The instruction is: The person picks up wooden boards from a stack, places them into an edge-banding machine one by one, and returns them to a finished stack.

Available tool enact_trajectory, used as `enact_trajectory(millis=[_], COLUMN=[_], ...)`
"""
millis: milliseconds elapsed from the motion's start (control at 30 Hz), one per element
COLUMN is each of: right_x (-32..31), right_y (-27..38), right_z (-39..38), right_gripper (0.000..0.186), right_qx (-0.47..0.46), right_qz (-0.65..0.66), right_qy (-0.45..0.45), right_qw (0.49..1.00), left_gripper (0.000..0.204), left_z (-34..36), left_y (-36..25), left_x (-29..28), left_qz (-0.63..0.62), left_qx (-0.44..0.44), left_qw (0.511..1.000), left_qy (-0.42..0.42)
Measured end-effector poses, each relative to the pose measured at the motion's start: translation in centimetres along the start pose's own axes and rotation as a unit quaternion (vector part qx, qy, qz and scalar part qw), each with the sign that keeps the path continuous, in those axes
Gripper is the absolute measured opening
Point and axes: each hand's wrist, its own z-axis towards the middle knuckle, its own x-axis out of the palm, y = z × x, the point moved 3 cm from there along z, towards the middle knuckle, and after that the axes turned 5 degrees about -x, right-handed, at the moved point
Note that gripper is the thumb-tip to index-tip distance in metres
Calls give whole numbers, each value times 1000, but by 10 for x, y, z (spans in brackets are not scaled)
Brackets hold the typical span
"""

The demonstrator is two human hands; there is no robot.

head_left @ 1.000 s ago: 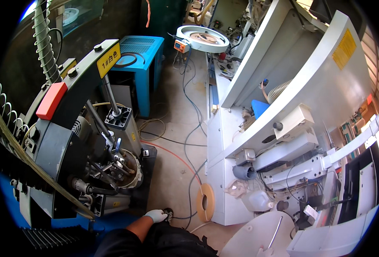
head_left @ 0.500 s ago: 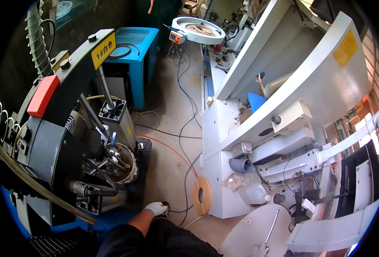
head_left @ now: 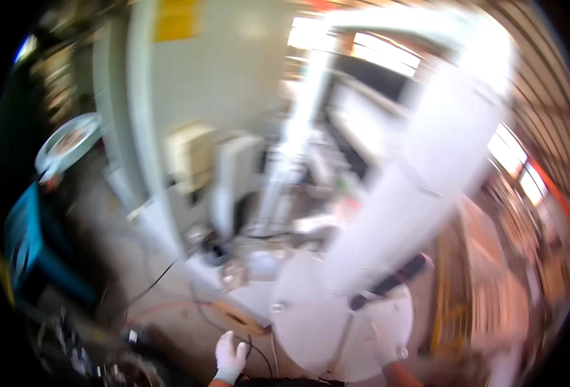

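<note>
Blur smears nearly everything now: the view has swung away from the dark machine with the red block that filled the left half a second ago, and turned toward the big white machine on the right, which now takes up the middle. That points to the person shifting attention from the left-hand equipment to the white round disc low in the near centre.

The left hand, in a white glove, hangs near the bottom edge with fingers spread open and nothing in its grip; it sits just left of the disc, above the dusty floor, with a dark cable trailing off to its left. It was in much the same low spot a half second ago, so the head has moved far more than that hand.

The right hand, also gloved, has newly come into view and lies over the near right part of the disc, seemingly touching it. How its grip stands is lost in the blur; I cannot tell whether it is closed on the rim.

A blue cabinet shows at far left, a round spool above it.
</note>
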Motion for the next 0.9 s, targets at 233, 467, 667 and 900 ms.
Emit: enact_trajectory(millis=[233, 467, 667, 900], right_x=[-71, -93, -68, -194], right_y=[-103, -191, -224, -295], right_z=[-71, -147, -158, -155], right_gripper=[52, 44, 28, 27], right_qx=[136, 336, 374, 382], right_qz=[19, 142, 167, 251], right_qy=[-215, -287, -299, -400], right_qw=[967, 886, 862, 794], left_gripper=[57, 58, 52, 45], left_z=[56, -10, -59, -46], left_y=[-224, -323, -365, -408], left_x=[29, 206, 293, 354], left_qz=[-4, 95, 53, 27], left_qx=[285, 463, 496, 504], left_qw=[958, 844, 775, 743], left_qy=[26, 253, 387, 440])
